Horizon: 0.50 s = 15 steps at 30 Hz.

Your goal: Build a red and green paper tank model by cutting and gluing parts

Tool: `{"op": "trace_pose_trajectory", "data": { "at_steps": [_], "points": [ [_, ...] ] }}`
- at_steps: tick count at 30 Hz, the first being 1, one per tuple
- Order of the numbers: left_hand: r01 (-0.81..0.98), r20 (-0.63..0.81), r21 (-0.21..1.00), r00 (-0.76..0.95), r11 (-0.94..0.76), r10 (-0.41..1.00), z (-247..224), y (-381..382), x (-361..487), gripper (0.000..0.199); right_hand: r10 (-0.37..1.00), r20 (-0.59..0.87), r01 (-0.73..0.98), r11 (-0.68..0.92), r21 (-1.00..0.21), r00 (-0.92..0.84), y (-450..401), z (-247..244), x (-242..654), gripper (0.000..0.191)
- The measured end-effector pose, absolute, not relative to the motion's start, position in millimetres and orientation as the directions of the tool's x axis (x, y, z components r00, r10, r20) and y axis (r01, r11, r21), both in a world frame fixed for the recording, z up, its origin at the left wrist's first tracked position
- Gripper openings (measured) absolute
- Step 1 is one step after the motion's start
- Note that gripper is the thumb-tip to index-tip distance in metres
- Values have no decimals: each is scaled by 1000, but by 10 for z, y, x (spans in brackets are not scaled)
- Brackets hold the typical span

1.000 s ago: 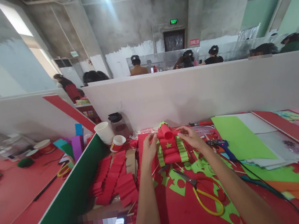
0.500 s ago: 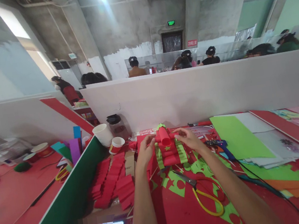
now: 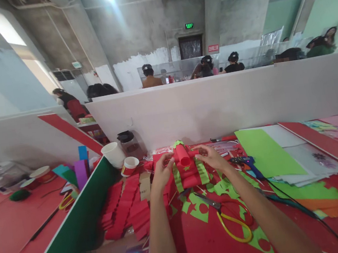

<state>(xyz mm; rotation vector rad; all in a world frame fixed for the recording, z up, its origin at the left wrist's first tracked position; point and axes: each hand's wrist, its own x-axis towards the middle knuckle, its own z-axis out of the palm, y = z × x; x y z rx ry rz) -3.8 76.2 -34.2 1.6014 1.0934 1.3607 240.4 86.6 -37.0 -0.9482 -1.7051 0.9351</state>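
Centre frame, the left hand (image 3: pixel 162 172) and right hand (image 3: pixel 214 158) still pinch a red-and-green paper model (image 3: pixel 190 181), barely changed, so steadied.

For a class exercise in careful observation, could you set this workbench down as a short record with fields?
Left hand: holds the left side of the red paper model
Right hand: holds its right side
Model details: red tube, star below it, green strips at both sides
Nearer the wearer: scissors with a yellow handle loop
Right of hands: blue glue gun, bright green sheet
Left of hands: red paper strips, white cup
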Motion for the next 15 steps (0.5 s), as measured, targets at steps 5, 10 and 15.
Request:
{"op": "trace_pose_trajectory", "data": {
  "at_steps": [5, 10, 15],
  "points": [
    [106, 321, 939, 74, -327, 944, -360, 775, -48, 35, 899, 327, 214, 395, -894, -291, 838, -296, 2510, 41],
    [113, 317, 940, 70, -323, 946, -362, 775, -60, 35, 925, 292, 347, 364, -865, -242, 701, -78, 2907, 35],
    [108, 324, 938, 57, -328, 944, -386, 797, -63, 38, 969, 228, 662, 233, -712, -96, 375, 55, 3551, 29]
  ]
}}
